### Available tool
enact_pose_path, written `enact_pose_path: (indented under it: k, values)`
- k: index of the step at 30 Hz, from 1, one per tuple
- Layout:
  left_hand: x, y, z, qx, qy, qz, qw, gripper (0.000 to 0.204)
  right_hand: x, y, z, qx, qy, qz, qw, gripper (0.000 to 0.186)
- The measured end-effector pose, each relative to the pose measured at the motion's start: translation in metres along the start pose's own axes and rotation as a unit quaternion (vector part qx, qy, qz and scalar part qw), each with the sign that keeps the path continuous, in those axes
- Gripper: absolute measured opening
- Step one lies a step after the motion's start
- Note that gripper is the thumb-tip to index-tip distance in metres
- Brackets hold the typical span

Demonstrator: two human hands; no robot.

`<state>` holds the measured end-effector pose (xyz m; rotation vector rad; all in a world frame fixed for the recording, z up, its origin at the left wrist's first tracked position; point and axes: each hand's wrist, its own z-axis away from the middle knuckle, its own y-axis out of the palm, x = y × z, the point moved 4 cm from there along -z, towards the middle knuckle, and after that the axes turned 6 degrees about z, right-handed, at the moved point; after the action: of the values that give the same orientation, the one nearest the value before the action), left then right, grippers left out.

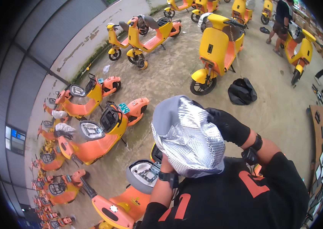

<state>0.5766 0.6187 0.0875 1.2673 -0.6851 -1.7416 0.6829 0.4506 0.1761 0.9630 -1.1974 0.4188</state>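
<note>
A scooter seat cover (pixel 195 141), silver and quilted with a smooth grey part at its upper left, is held up in front of my chest. My right hand (pixel 228 126), in a black glove, grips its upper right edge with bent fingers. Behind the cover my left hand is hidden; only the forearm with a black wristband (pixel 168 178) shows, so its fingers cannot be made out. Just left of that arm stands an orange scooter (pixel 121 204) with its grey seat (pixel 142 176) tipped up, showing the pale underside.
More orange scooters with raised seats (pixel 92 129) line the left side. Yellow scooters (pixel 218 45) stand ahead, with a black bag (pixel 242 91) on the concrete beside one. Another person (pixel 283 19) stands by a scooter at far right. A board (pixel 322 126) with several flat pieces lies right.
</note>
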Motion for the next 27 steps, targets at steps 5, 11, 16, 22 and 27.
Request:
enact_pose_path:
  k: [5, 11, 16, 22, 27]
  values:
    - [-0.067, -0.019, 0.006, -0.144, 0.078, -0.121, 0.979, 0.053, 0.003, -0.032, 0.036, -0.09, -0.003, -0.06, 0.994, 0.031]
    - [-0.115, -0.062, 0.02, -0.217, 0.133, 0.057, 0.965, 0.046, 0.043, -0.032, 0.079, -0.057, -0.306, 0.576, 0.756, 0.019]
    - [-0.085, -0.012, 0.019, -0.077, 0.083, -0.053, 0.992, 0.06, -0.002, -0.082, 0.061, -0.1, 0.009, 0.129, 0.987, 0.035]
    - [-0.086, 0.024, 0.026, 0.008, 0.121, -0.189, 0.974, 0.037, 0.003, -0.074, 0.057, 0.24, 0.147, 0.23, 0.932, 0.078]
    - [-0.079, 0.07, 0.02, -0.058, 0.151, -0.267, 0.95, 0.034, -0.004, -0.019, 0.035, 0.336, 0.173, 0.159, 0.912, 0.102]
